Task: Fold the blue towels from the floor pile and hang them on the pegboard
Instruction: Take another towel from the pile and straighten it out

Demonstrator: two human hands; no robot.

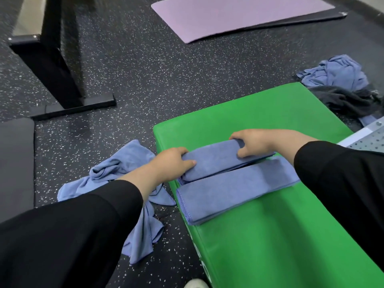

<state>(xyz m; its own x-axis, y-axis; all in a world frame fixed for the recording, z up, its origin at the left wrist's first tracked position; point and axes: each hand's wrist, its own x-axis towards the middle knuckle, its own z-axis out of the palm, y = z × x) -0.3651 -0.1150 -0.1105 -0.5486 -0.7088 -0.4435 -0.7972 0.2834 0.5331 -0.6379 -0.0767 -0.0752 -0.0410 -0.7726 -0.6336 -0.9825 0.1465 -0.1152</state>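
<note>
The blue towel (216, 163), folded into a long band, lies on the green pad (270, 235). The left hand (172, 163) grips its left end, fingers curled over the fold; the right hand (253, 144) grips its right end. A second folded towel (234, 192) lies just nearer on the pad (parallel, touching). Left of the pad, crumpled towels (124, 183) lie on the floor (145, 80). Beyond its far right corner, a towel pile (336, 73) rests beside dark cloth (349, 100). A pegboard corner (369, 138) shows at the pad's right.
</note>
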